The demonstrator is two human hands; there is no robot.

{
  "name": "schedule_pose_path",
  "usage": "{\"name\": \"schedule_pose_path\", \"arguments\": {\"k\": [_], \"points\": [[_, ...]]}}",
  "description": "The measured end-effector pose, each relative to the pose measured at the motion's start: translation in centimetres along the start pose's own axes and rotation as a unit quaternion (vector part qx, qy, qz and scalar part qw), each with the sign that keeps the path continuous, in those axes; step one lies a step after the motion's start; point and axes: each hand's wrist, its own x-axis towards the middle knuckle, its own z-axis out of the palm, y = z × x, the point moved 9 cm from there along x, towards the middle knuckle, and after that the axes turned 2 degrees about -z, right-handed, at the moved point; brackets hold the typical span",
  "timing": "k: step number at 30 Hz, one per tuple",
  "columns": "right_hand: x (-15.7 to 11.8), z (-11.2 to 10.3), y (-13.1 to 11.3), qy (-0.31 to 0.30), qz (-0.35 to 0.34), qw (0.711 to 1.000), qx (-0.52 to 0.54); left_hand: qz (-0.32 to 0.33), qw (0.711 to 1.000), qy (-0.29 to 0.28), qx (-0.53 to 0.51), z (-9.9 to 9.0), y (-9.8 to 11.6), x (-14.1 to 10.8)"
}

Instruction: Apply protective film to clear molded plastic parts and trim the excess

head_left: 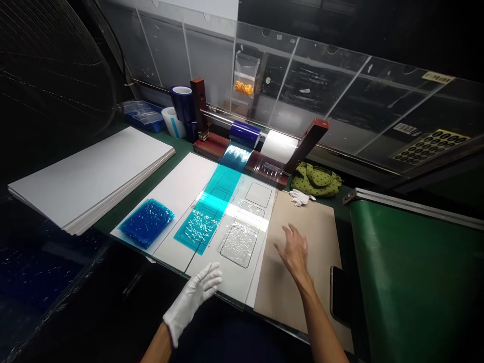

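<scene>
Your gloved left hand (196,292) and bare right hand (296,253) have fingers apart; the blue film strip (222,184) runs lengthwise from near left to far right

The brown board (321,227) leaves passing room, while the loose glove (301,197) and green cloth (316,180) block its far edge

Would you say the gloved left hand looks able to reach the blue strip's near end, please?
Probably yes: the left hand seems empty and close to the blue strip, with nothing visibly blocking.
</scene>
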Motion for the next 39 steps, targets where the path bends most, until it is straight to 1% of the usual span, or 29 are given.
{"name": "schedule_pose_path", "arguments": {"k": [1,2,3,5,6,7,9,11,12,14,16,19,22,25,29,33,36,39], "points": [[-2.2,0.4,2.2,-0.02,0.037,0.999,-0.008,0.028,0.994,0.063,0.085,-1.0,0.9,0.1],[-4.5,1.0,4.2,-0.046,0.07,0.996,-0.018,0.052,0.98,0.113,0.157,-1.6,1.9,0.2],[-6.7,1.8,6.1,-0.071,0.103,0.992,-0.032,0.068,0.966,0.142,0.204,-1.9,2.8,0.4],[-10.3,3.4,8.8,-0.114,0.151,0.981,-0.049,0.09,0.952,0.156,0.246,-1.7,4.2,1.2],[-11.5,4.0,9.6,-0.128,0.161,0.978,-0.046,0.1,0.945,0.156,0.268,-1.4,4.9,1.8],[-12.4,4.5,10.0,-0.135,0.161,0.977,-0.036,0.11,0.937,0.156,0.293,-1.2,5.5,2.3],[-12.9,4.9,10.0,-0.131,0.149,0.98,-0.004,0.128,0.916,0.158,0.347,-0.7,6.8,3.5],[-12.4,4.4,9.3,-0.117,0.136,0.983,0.035,0.145,0.886,0.162,0.41,-0.3,8.1,4.6],[-11.8,3.9,8.6,-0.109,0.131,0.983,0.06,0.155,0.866,0.165,0.446,0.0,8.8,5.2],[-9.9,2.7,6.5,-0.091,0.118,0.982,0.114,0.172,0.819,0.168,0.521,0.6,10.0,6.2],[-7.3,1.2,3.3,-0.067,0.091,0.983,0.147,0.183,0.769,0.164,0.59,1.2,10.9,7.2],[-2.7,-0.2,-2.3,-0.048,0.042,0.99,0.128,0.19,0.703,0.151,0.668,2.0,11.5,8.8],[1.5,0.3,-7.3,-0.061,-0.014,0.996,0.061,0.192,0.653,0.128,0.721,2.4,11.4,10.3],[4.4,2.1,-10.0,-0.088,-0.047,0.995,0.022,0.182,0.612,0.107,0.762,2.2,10.9,11.5],[6.4,4.2,-11.5,-0.116,-0.072,0.991,0.014,0.169,0.571,0.098,0.797,1.8,10.3,12.2],[6.9,4.9,-11.9,-0.139,-0.082,0.987,0.006,0.169,0.551,0.094,0.812,1.9,10.1,12.2],[6.5,4.6,-11.1,-0.151,-0.073,0.986,0.003,0.174,0.545,0.101,0.814,1.8,10.3,12.2],[5.4,3.8,-9.0,-0.162,-0.053,0.985,-0.002,0.192,0.548,0.104,0.808,1.9,10.5,12.2]]}}
